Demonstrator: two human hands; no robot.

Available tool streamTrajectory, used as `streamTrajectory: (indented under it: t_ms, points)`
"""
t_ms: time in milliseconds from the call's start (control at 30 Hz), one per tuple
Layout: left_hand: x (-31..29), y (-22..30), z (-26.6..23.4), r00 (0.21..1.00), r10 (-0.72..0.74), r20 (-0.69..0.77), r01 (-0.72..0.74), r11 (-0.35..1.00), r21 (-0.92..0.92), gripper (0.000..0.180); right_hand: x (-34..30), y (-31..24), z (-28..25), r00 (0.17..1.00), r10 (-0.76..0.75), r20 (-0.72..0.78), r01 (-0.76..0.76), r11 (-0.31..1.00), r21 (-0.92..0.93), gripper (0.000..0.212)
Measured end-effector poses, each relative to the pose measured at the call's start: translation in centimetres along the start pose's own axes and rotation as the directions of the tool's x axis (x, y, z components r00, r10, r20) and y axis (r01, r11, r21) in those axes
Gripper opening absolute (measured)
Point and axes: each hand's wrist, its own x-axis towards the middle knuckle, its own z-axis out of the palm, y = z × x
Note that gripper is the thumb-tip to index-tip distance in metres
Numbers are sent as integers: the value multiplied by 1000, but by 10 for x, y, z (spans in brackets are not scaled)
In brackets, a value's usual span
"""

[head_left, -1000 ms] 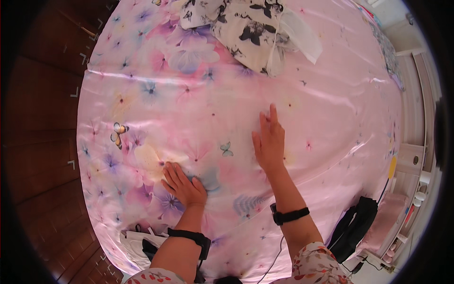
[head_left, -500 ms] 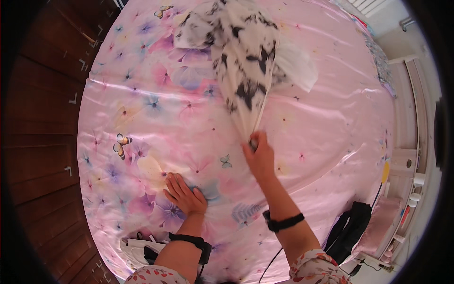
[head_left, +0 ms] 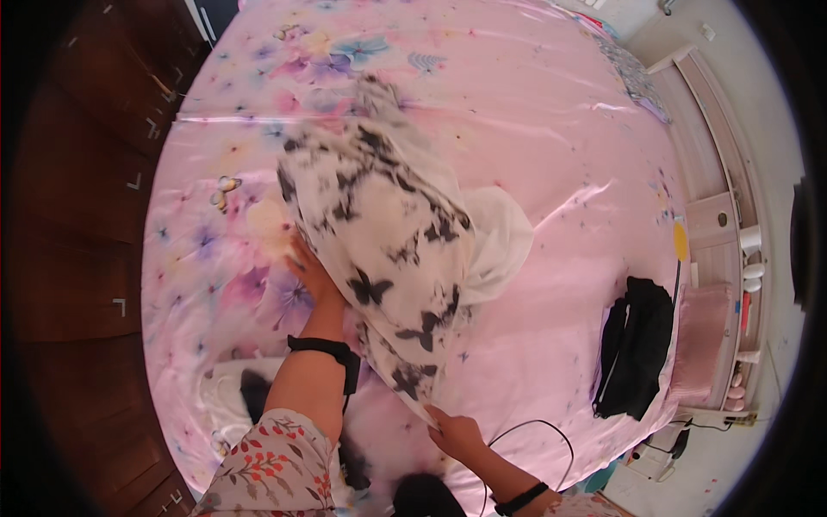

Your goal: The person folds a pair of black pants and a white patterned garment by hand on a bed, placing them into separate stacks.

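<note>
We have the white cloth with black butterfly print (head_left: 379, 250) drawn toward us over the pink floral satin bed sheet (head_left: 551, 112). Our right hand (head_left: 455, 433) pinches its near corner; our left hand (head_left: 312, 274) lies under its edge, fingers hidden. Next, we judge, calls for spreading it flat.

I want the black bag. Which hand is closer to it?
Right. The right hand pinches the butterfly cloth low down, nearer the black bag; the left hand is farther, behind that cloth.
</note>
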Motion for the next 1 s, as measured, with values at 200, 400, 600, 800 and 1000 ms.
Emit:
streamTrajectory:
  t_ms: [200,400,600,800,1000]
  points:
    - [-158,-45,13,525,841,132,-672,505,-542,44,-135,-20,36,951,211,-225,-172,968,182,65]
    - [-363,-128,-99,605,795,42,-263,249,-932,80,-215,-64,-20,849,284,-445,-100,914,393,33]
    - [-435,-177,-275,481,704,-522,-727,-13,-687,86,-318,-169,-67,579,-414,-702,615,787,43,24]
    - [-481,-197,-326,476,850,-226,-417,-8,-909,46,-421,-189,-40,862,-64,-503,500,270,823,36]
    - [-544,-196,-372,510,498,-701,-744,-152,-650,25,-458,-145,10,606,66,-793,362,864,349,64]
